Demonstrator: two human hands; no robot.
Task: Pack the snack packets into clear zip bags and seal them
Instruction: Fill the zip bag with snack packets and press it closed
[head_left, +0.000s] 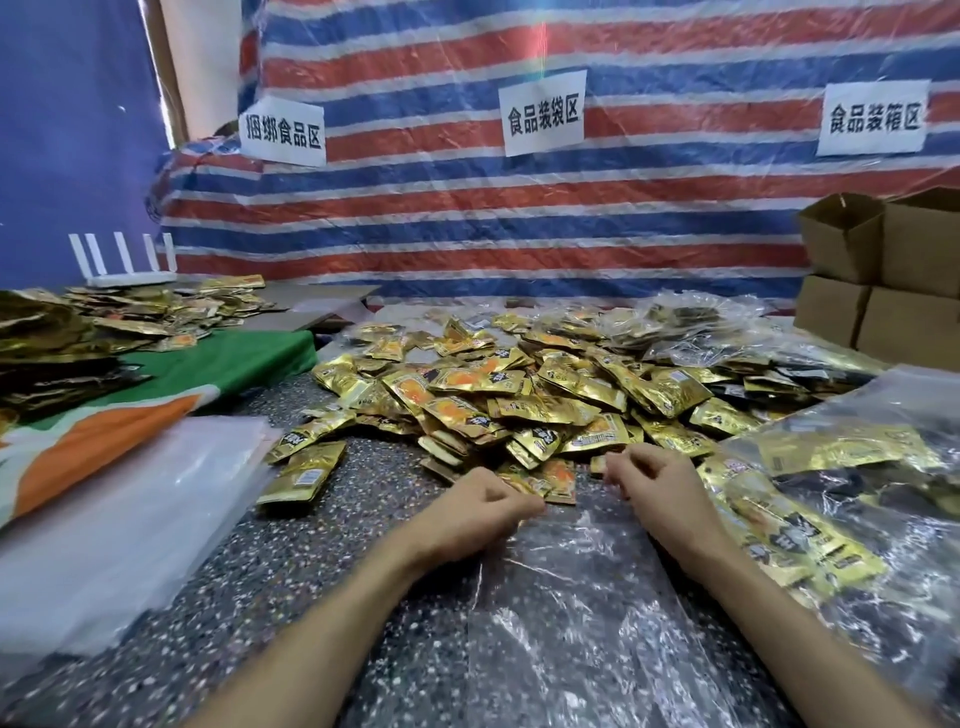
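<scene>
The left hand (480, 512) and right hand (662, 491) curl at the mouth of the crinkled clear plastic zip bag (571, 603), just beside the gold foil snack packet heap (519, 395). I cannot tell if either grip clamps it. The film looks limp and slippery, so pinch its lip.

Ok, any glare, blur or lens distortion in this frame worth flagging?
Head view: wide lens bows the striped tarp; head view: glare streaks the clear zip bag in front; head view: the stack of bags at left is smeared soft, the packet pile sharp.
</scene>
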